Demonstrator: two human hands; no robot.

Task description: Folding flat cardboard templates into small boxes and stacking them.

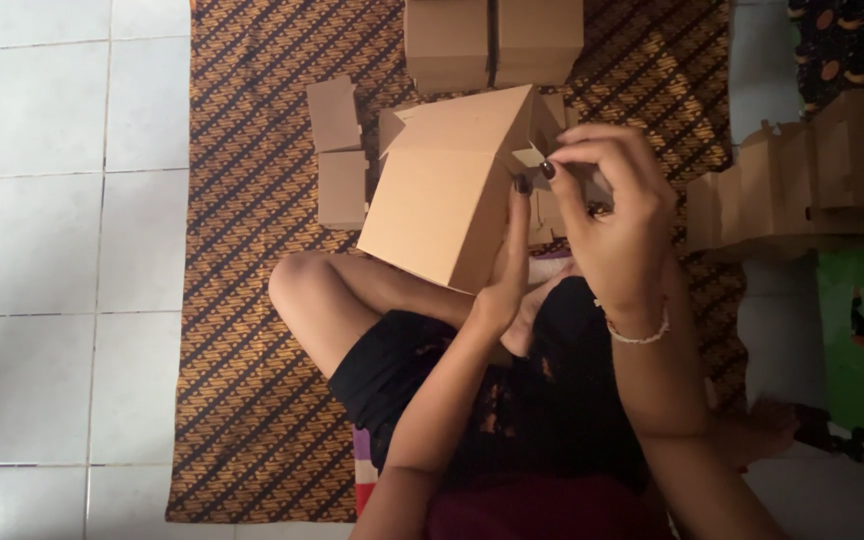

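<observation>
**Folding a cardboard box over my lap**

My left hand (507,275) props the half-folded cardboard box (442,205) from its right side, grip grasping the wall, thumb up. My right hand (607,215) pinches a small flap (530,155) at the box's top edge, it seems. The box sits tilted above my knee, over the patterned mat (242,400). Flat blanks (337,150) lie just left; finished boxes (492,40) sit ahead.
</observation>
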